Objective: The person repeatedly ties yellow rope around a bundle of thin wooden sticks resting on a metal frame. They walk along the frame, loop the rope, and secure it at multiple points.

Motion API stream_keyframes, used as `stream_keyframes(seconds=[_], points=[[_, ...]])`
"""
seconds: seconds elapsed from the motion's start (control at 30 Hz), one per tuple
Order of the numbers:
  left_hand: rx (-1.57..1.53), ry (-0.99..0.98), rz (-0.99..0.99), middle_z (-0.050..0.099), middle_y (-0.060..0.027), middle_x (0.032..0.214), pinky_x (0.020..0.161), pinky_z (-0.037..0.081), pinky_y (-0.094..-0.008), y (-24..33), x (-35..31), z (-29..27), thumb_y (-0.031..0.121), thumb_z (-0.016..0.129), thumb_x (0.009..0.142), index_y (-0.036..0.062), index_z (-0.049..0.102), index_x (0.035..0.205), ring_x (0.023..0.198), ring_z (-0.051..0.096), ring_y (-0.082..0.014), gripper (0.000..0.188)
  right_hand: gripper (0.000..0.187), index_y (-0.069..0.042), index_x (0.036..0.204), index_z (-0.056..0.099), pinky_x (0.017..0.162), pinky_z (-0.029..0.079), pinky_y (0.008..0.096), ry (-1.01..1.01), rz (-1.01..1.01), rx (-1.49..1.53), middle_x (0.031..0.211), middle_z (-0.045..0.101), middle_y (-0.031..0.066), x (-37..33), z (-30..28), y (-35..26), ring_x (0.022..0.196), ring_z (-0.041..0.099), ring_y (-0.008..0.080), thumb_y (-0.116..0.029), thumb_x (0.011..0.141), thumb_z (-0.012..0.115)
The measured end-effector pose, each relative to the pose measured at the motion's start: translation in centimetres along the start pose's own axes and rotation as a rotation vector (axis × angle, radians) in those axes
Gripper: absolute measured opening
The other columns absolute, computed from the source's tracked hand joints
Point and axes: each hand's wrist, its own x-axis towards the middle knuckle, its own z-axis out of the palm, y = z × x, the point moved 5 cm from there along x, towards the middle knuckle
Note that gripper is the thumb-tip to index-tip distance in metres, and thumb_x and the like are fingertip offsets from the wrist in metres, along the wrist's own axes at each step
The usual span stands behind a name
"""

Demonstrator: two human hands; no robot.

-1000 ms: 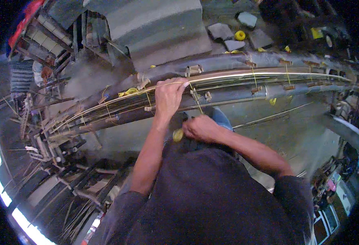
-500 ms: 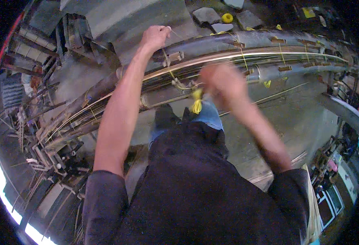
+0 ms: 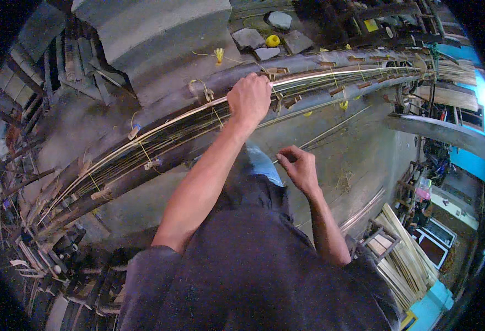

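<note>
A long curved bundle of thin pale strips (image 3: 303, 81) lies between two dark rounded poles (image 3: 168, 105), crossed by yellow string ties at small wooden pegs (image 3: 295, 102). Over the bundle, my left hand (image 3: 249, 101) is closed with its fingers curled down at the far side; what it grips is hidden. A small yellow hank of string (image 3: 219, 55) is beyond the far pole, with a thin strand running from it toward the left hand. Nearer to me, my right hand (image 3: 300, 167) is apart from the poles, thumb and fingers pinched; anything in them is too small to name.
Flat grey stones (image 3: 248, 38) and a yellow roll (image 3: 273, 41) lie past the far pole. Wooden beams and scrap are heaped at left. Pale boards (image 3: 402, 251) are stacked at lower right, near a white-framed window panel (image 3: 438, 237).
The yellow hank has gone from the near side by my right hand to beyond the far pole. My left hand has come over the bundle; my right hand has drawn back toward me.
</note>
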Motion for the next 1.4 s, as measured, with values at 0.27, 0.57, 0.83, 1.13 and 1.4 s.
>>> stream_keyframes(seconds=[0.27,0.57,0.83,1.13,1.4], points=[[-0.035,0.419,0.124,0.065,-0.0136,0.089,0.075,0.049,-0.0403,-1.4,-0.7,-6.1,0.023,0.064,0.086,0.0063,0.065,0.088,0.084,0.063,-0.0316,0.017,0.01,-0.002,0.09,0.069,0.068,0.053,0.0315,0.311,-0.281,-0.04,0.081,0.07,0.0143,6.9,-6.4,-3.4,0.073,0.069,0.0201,-0.01,0.083,0.067],[-0.122,0.213,-0.019,0.066,-0.0113,0.09,0.074,0.05,-0.0323,-1.4,-3.3,-11.6,0.02,0.06,0.091,0.0027,0.066,0.094,0.078,0.063,-0.0225,0.019,0.012,-0.009,0.091,0.071,0.089,0.047,0.0399,0.232,-0.7,-0.239,0.109,0.063,0.0093,15.9,-8.4,-8.2,0.104,0.058,0.0295,-0.013,0.08,0.07],[-0.43,0.055,0.129,0.066,-0.0098,0.093,0.084,0.046,-0.0317,1.4,-6.2,-7.9,0.018,0.061,0.088,0.0026,0.066,0.093,0.09,0.062,-0.0216,0.017,0.02,-0.017,0.096,0.073,0.102,0.036,0.0502,0.149,-0.736,-0.676,0.138,0.047,0.0101,16.4,-3.5,-7.4,0.129,0.039,0.0344,-0.031,0.083,0.067],[-0.558,0.342,-0.083,0.064,-0.0043,0.091,0.085,0.044,-0.0273,-9.8,-14.3,-14.2,0.015,0.058,0.093,0.0017,0.064,0.094,0.09,0.059,-0.0135,0.015,0.019,-0.015,0.095,0.072,0.098,0.038,0.0479,0.257,-0.823,-0.599,0.121,0.055,0.0095,15.8,-2.8,-7.9,0.117,0.046,0.035,-0.02,0.077,0.071],[-0.589,0.413,-0.301,0.063,-0.0021,0.091,0.081,0.045,-0.0239,-13.1,-17.1,-16.6,0.015,0.057,0.096,0.0016,0.064,0.097,0.087,0.057,-0.0094,0.015,0.016,-0.012,0.094,0.069,0.099,0.032,0.0459,0.362,-0.722,-0.408,0.12,0.053,0.0113,14.9,-2.2,-6.8,0.117,0.043,0.0339,-0.017,0.078,0.071]])
